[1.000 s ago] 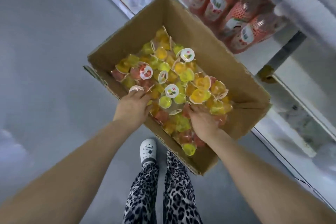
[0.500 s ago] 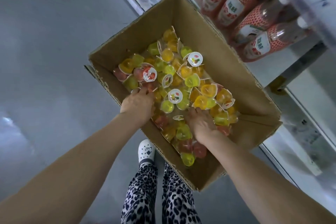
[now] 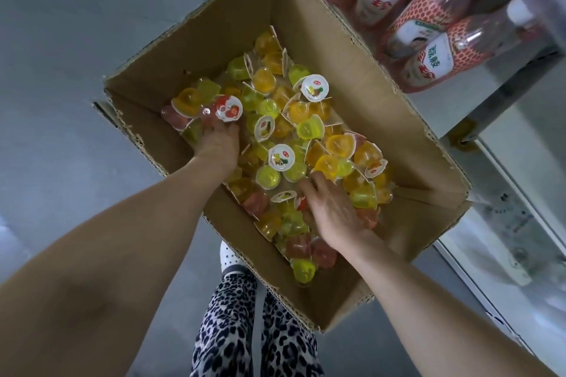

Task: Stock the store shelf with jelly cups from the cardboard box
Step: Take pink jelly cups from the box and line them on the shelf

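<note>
Down in the open cardboard box [image 3: 352,70] with both bare forearms, flaps standing up, far side close against the store shelf [image 3: 496,92]. Cannot tell what the box rests on.

Heaped across the box bottom: jelly cups [image 3: 309,128] in yellow, green, orange and red, mostly tilted or upside down, a few showing white printed lids. All visible cups inside the box.

Left hand [image 3: 219,144] palm-down at the near-left part of the heap, knuckles up, touching a red-lidded cup [image 3: 228,107], fingertips buried among the neighbouring cups (grip hidden, so cannot tell whether closed round anything).

Right hand [image 3: 332,208] palm-down at the near-right part, well apart from the left, fingers bent and a little spread over the cups, tips sunk between them. Cannot tell whether pinching a cup or only pressing on the pile.

Up on the shelf, just beyond the box's far-right wall, in a row: bottles [image 3: 428,18] with red patterned labels and white caps.

Around and under the box, grey floor [image 3: 61,40]. Between the forearms, leopard-print trousers [image 3: 239,324] and one white shoe [image 3: 229,257], partly hidden by the box's near edge.
</note>
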The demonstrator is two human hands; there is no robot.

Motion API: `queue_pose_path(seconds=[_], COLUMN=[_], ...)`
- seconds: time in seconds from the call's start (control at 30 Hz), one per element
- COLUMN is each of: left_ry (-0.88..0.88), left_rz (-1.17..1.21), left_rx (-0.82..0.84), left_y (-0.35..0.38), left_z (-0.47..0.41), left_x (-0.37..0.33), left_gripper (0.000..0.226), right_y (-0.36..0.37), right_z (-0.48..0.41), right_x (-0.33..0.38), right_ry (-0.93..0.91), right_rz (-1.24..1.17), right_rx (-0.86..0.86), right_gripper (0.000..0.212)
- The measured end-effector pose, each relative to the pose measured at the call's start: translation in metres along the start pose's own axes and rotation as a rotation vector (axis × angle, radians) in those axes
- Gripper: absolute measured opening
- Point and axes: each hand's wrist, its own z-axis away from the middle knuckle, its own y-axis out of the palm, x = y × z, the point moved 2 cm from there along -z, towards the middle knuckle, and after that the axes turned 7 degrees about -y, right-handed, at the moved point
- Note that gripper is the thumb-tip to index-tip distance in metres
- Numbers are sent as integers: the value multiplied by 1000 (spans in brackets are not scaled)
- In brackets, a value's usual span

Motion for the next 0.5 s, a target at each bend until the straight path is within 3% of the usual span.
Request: queue_pose_path(seconds=[0.27, 0.4, 0.5], left_ry=[79, 161, 200], left_rz=[81, 92, 167], left_rx=[0, 6, 8], left_y=[-31, -33, -37], left_z=[38, 62, 88], left_x=[3, 7, 11], left_gripper=[56, 35, 41], right_y=[-40, -65, -83], right_z=[11, 25, 36], right_x=[4, 9, 15], right_ry=[109, 189, 252], right_rz=[-182, -211, -267], right_rx=[-125, -241, -291], right_gripper=[44, 32, 28])
